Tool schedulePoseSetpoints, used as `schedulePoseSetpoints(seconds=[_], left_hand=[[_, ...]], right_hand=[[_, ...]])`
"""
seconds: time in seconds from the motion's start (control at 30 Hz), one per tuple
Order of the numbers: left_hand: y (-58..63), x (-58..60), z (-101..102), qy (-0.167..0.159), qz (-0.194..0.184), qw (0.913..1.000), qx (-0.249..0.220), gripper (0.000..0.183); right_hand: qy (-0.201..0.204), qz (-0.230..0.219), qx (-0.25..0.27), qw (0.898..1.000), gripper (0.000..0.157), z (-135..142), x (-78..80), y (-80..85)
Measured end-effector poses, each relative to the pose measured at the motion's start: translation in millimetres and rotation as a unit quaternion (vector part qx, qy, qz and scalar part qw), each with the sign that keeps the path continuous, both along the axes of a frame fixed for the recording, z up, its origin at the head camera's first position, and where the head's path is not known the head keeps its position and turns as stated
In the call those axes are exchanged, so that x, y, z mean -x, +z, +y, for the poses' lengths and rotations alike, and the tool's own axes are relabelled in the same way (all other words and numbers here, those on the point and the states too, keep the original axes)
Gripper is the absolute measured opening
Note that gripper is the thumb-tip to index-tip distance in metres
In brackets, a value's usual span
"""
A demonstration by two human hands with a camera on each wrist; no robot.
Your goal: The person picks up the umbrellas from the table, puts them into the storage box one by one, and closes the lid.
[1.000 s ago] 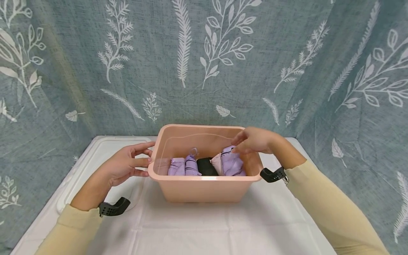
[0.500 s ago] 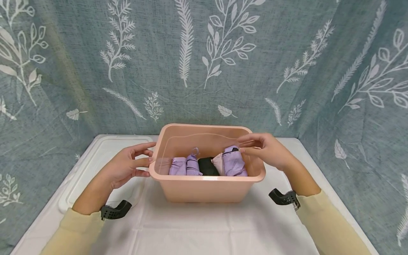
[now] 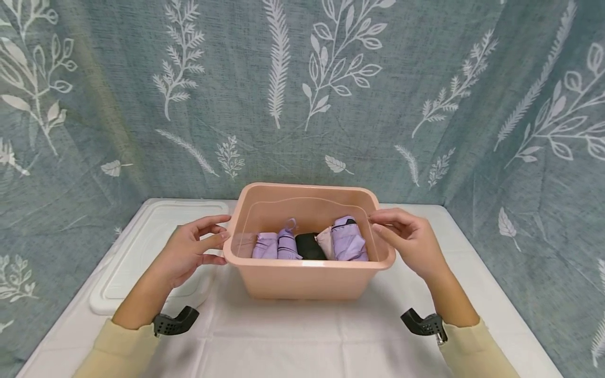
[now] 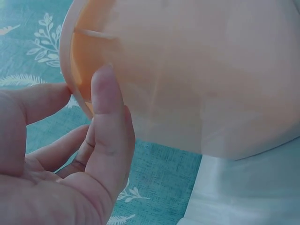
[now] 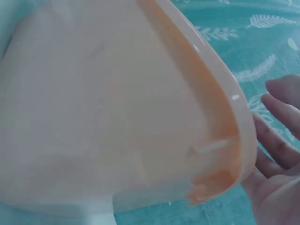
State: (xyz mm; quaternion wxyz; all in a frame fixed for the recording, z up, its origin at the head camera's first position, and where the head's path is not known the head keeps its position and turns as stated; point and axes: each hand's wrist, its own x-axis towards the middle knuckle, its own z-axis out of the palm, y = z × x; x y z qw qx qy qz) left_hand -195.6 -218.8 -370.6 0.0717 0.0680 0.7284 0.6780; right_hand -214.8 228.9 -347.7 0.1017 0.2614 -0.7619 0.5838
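A peach plastic bin (image 3: 302,281) stands in the middle of the white table. Inside it lie a row of soft bundles: a small lavender fabric bundle (image 3: 266,245), a lavender roll with a loop (image 3: 287,245), a black bundle (image 3: 310,247), a pale pink bundle (image 3: 325,241) and a larger lavender bundle with dark trim (image 3: 350,242). My left hand (image 3: 196,245) touches the bin's left rim with its fingertips, fingers loosely bent. At the right rim, my right hand (image 3: 412,239) rests with relaxed fingers; in the right wrist view its fingers are spread beside the rim (image 5: 246,126).
A white lid (image 3: 153,231) lies flat on the table at the left, partly behind the left arm. Grey-green curtains (image 3: 302,157) with white leaf patterns surround the back and sides. White cloth (image 3: 279,336) covers the table in front of the bin.
My right hand has drawn back from the larger lavender bundle inside the bin to the right rim. The left hand has stayed at the left rim. The bundles lie about as before.
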Motion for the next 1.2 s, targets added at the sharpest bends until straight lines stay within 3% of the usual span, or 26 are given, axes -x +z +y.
schedulePoseSetpoints(seconds=[0.1, 0.27, 0.43, 0.67, 1.0, 1.2], left_hand=[[-2.2, -3.3, -2.1, 0.005, 0.017, 0.9998, -0.002, 0.054], [-8.9, -7.8, -5.7, 0.034, 0.051, 0.9981, -0.008, 0.035], [-17.7, -11.4, -11.6, 0.084, 0.1, 0.9896, 0.06, 0.038], [-35.1, -7.3, -32.3, 0.141, 0.14, 0.9639, 0.177, 0.04], [-57.7, -0.2, -66.1, 0.183, 0.154, 0.9329, 0.27, 0.04], [-62.0, 3.9, -81.1, 0.2, 0.174, 0.9003, 0.345, 0.037]], right_hand=[[-0.011, 0.023, 0.029, 0.999, 0.02, -1.5, -6.0, -6.6], [-0.05, 0.058, 0.033, 0.997, 0.017, -3.8, -14.2, -16.7], [-0.066, 0.093, 0.045, 0.992, 0.013, -4.1, -20.5, -27.0], [-0.068, 0.147, 0.068, 0.984, 0.019, -4.3, -24.4, -41.1], [-0.071, 0.223, 0.063, 0.97, 0.03, -2.4, -24.5, -51.2], [-0.068, 0.293, 0.037, 0.953, 0.027, 2.3, -20.8, -58.8]])
